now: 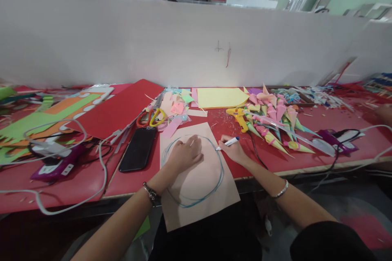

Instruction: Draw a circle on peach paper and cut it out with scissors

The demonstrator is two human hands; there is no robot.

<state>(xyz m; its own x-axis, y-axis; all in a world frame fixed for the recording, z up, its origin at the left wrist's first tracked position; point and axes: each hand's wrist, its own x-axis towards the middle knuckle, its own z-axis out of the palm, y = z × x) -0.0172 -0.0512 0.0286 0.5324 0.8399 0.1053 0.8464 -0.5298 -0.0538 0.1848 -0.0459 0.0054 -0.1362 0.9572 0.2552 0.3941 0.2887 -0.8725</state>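
Observation:
A pale pink sheet (196, 179) lies on the red table and hangs over its front edge. A large oval in several blue lines (196, 202) is drawn on it. My left hand (186, 154) rests on the sheet inside the oval, fingers apart, holding nothing. In my right hand (234, 150) is a white marker (231, 141) with a blue end, gripped between the fingers. The marker's tip meets the sheet at the oval's upper right line.
A black phone (137, 149) lies left of the sheet, near yellow-handled scissors (157, 117). To the right are a yellow glue gun (238, 118) and a pile of paper cones (275, 114). Purple power strips (61, 167) with cables sit on both sides.

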